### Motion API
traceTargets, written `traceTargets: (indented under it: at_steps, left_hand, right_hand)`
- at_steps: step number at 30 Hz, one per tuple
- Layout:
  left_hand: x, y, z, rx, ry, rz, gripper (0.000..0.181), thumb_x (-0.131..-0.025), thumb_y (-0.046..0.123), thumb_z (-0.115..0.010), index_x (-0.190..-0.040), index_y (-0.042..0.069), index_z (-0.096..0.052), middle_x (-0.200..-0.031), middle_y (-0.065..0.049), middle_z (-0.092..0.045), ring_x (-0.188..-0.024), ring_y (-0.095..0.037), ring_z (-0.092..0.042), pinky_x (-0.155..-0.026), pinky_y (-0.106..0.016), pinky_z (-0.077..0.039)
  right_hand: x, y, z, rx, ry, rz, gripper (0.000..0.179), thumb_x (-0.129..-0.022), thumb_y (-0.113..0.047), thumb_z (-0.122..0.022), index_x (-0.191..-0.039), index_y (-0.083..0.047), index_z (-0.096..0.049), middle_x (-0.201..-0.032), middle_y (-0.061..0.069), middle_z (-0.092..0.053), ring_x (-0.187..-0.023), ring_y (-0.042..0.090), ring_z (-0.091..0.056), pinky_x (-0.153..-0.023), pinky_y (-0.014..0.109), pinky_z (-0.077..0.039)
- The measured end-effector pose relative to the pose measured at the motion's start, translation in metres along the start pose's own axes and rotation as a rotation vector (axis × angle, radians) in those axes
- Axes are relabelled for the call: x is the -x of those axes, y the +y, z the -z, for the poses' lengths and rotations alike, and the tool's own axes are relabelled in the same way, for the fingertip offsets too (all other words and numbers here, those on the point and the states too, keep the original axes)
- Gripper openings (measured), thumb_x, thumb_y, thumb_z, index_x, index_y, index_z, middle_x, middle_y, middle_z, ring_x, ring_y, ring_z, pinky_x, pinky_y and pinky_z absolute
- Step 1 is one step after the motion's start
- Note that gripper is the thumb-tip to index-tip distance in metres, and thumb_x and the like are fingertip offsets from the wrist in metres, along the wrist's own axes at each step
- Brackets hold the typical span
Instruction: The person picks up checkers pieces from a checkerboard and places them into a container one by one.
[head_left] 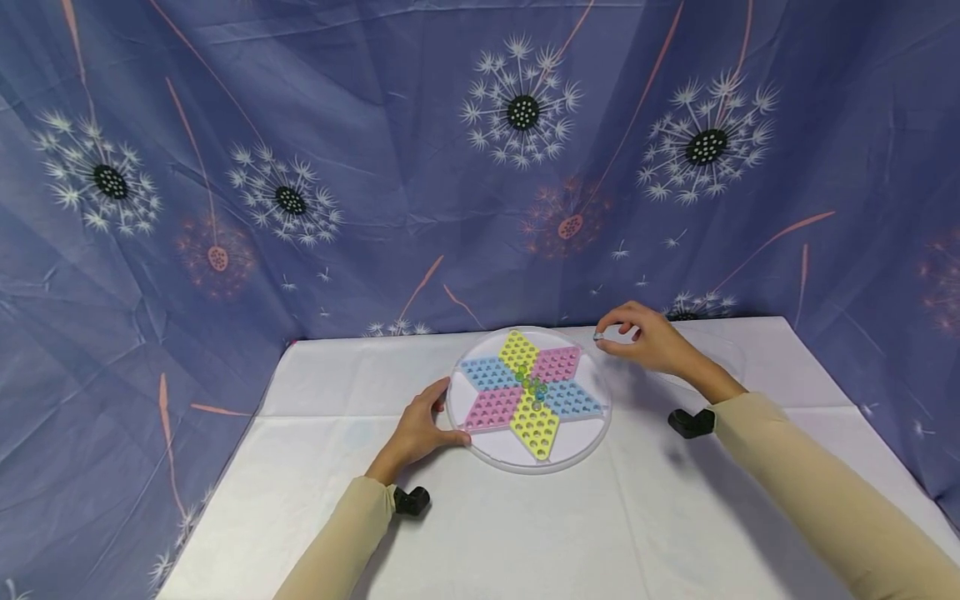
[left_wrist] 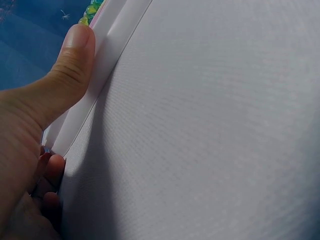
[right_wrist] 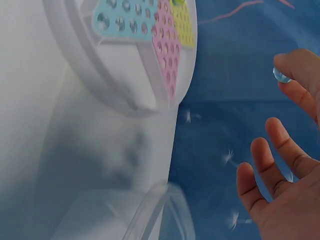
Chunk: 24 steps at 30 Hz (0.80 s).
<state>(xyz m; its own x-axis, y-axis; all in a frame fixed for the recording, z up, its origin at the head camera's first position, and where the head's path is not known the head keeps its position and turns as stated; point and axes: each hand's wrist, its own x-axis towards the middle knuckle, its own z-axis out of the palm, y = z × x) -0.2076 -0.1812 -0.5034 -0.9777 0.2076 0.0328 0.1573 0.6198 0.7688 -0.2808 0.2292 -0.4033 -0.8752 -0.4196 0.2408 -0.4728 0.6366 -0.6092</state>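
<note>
A round white Chinese checkers board (head_left: 487,448) with a star of yellow, pink and blue points lies on the table. Several green, yellow and blue glass marbles (head_left: 527,383) sit around its centre. My left hand (head_left: 420,427) grips the board's left rim, its thumb (left_wrist: 74,57) along the edge and the other fingers farther round. To the right of the board, my right hand (head_left: 651,343) is raised, pinching a light blue marble (right_wrist: 281,76) between thumb and index finger. Its other fingers are loosely bent, and a pale glint shows behind them in the right wrist view.
A clear plastic lid (right_wrist: 177,207) lies on the white tablecloth (head_left: 315,454) to the right of the board, partly behind the right forearm in the head view. A blue dandelion-print curtain (head_left: 420,183) hangs at the table's back edge.
</note>
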Motion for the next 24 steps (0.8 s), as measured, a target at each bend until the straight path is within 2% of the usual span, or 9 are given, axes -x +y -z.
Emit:
traceTargets:
  at_steps: [7,16,24]
  left_hand:
    - [0.002,0.002,0.0,0.006,0.002,0.004,0.114,-0.057,0.037,-0.095,-0.152,0.012,-0.036,-0.11,-0.006,-0.052,-0.102,-0.022,-0.044,-0.091,-0.041,-0.036]
    - [0.002,0.001,-0.001,0.006,0.007,0.002,0.114,-0.057,0.035,-0.095,-0.152,0.012,-0.035,-0.11,-0.006,-0.052,-0.102,-0.022,-0.044,-0.091,-0.041,-0.036]
    - [0.001,0.0,0.0,0.012,0.009,0.0,0.115,-0.056,0.035,-0.095,-0.151,0.012,-0.036,-0.11,-0.005,-0.052,-0.102,-0.022,-0.045,-0.092,-0.04,-0.037]
  right_hand:
    - [0.014,0.014,0.013,-0.019,0.042,-0.084,0.022,-0.087,-0.035,-0.073,-0.106,-0.025,-0.071,-0.115,0.003,-0.056,-0.097,0.025,-0.055,-0.08,0.042,-0.047]
    - [0.029,0.028,0.033,-0.07,0.063,-0.168,0.026,-0.088,-0.034,-0.073,-0.11,-0.021,-0.071,-0.121,0.002,-0.058,-0.097,0.022,-0.055,-0.076,0.029,-0.049]
    - [0.043,0.039,0.042,-0.069,0.073,-0.25,0.034,-0.089,-0.038,-0.071,-0.116,-0.018,-0.068,-0.123,0.008,-0.058,-0.099,0.026,-0.055,-0.076,0.037,-0.047]
